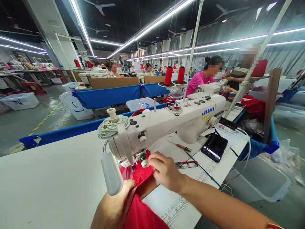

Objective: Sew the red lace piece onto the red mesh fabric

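Observation:
A white Juki sewing machine (171, 122) stands on the white table (52, 178). Red lace fabric (140, 176) lies under its needle and runs down toward me. My left hand (114, 206) rests on the near part of the red fabric, thumb pressing it by the grey lamp (111, 173). My right hand (165, 171) is curled with fingertips pinching the fabric's right edge just beside the presser foot.
Thread snips (187, 164), a screwdriver (182, 147) and a black phone (214, 147) lie right of the machine. Two red thread cones (174, 75) stand behind it. Other people sit at machines in the rows behind. Blue troughs and plastic bins line the aisle.

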### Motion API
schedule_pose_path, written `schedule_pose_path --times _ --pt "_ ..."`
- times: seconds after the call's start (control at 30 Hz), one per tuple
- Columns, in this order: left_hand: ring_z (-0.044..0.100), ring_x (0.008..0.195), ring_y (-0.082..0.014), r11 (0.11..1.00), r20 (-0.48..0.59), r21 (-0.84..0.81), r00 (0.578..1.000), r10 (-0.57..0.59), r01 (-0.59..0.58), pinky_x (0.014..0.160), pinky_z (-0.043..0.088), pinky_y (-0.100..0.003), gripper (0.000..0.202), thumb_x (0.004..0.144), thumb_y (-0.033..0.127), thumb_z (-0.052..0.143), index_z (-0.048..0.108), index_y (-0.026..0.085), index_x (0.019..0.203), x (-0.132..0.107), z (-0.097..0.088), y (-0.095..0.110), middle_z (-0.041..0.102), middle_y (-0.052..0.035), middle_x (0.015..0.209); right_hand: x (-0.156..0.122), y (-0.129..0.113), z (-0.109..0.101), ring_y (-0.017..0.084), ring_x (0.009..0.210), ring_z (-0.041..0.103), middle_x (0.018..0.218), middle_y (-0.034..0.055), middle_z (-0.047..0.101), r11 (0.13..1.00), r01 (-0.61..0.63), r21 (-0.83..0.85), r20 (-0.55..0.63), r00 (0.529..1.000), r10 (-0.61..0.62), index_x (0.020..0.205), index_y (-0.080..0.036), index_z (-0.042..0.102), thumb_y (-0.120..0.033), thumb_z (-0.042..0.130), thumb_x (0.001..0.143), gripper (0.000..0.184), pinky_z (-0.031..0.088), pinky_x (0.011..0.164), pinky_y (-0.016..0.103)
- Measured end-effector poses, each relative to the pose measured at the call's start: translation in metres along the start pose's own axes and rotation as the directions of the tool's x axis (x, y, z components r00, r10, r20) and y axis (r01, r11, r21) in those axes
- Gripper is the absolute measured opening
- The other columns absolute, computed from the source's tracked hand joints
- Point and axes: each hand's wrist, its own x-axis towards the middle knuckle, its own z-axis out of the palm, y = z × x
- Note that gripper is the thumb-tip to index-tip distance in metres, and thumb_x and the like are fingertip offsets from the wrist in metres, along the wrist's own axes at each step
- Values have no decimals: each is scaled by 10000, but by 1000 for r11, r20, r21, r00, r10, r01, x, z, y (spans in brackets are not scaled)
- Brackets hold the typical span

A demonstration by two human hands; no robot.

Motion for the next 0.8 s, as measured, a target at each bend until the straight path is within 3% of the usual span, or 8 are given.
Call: schedule_pose_path --times 0.17,0.3,0.33,0.4,0.47,0.5,0.63,0.8 --pt "632 640 -131 997 -7 17 997 81 -81 541 490 -188 234 1075 319 447 657 234 1014 -3 1 -8 654 -16 808 4 -3 -3 129 855 661 941 52 662 990 -44 136 -6 999 45 863 -222 547 23 331 831 328 548 751 230" --pt "638 652 -123 993 -6 -1 993 119 -119 563 505 -181 223 1069 256 441 655 228 1013 -2 0 -9 661 -12 820 10 -13 -17 138 823 671 976 27 703 982 -24 188 165 986 -8 1051 -221 602 -72 441 876 281 523 667 235" --pt "638 652 -123 992 -4 -13 992 123 -123 568 510 -181 236 1069 247 429 656 224 1008 -1 0 -8 661 -12 815 12 -16 -21 149 832 677 1027 26 718 983 -1 182 261 964 -47 1158 -216 597 -138 526 880 297 508 628 242" --pt "636 653 -124 988 1 -33 989 150 -150 578 515 -184 260 1071 229 407 656 218 994 2 -1 -6 656 -11 799 17 -23 -27 183 885 684 1179 49 717 992 54 110 485 869 -101 1325 -195 537 -293 686 855 502 464 562 271" --pt "634 662 -129 980 -6 -27 980 199 -199 586 516 -190 263 1065 204 404 657 216 996 5 -2 -4 655 -12 794 22 -28 -26 205 894 674 1266 74 692 993 117 -16 641 764 -80 1357 -179 515 -406 755 839 614 418 534 300" --pt "634 667 -132 975 -11 -12 975 223 -223 592 516 -193 260 1058 186 408 660 217 1002 6 -3 -3 659 -15 798 24 -29 -23 200 853 662 1229 61 701 987 143 -72 663 747 -60 1322 -188 539 -428 761 846 578 395 524 309" --pt "647 714 -137 958 -8 63 960 280 -279 630 523 -200 257 1022 113 435 671 215 1013 4 -2 -4 699 -39 889 21 -27 -3 164 670 577 894 -16 692 979 162 -121 546 835 -71 1063 -223 631 -412 747 884 285 322 493 322" --pt "627 702 -128 966 -60 141 972 227 -217 607 501 -204 277 1028 127 438 697 226 1024 -2 3 -3 664 -48 921 6 -20 9 139 668 572 833 -25 672 988 140 -65 456 885 -95 920 -227 648 -258 682 911 47 350 519 287"
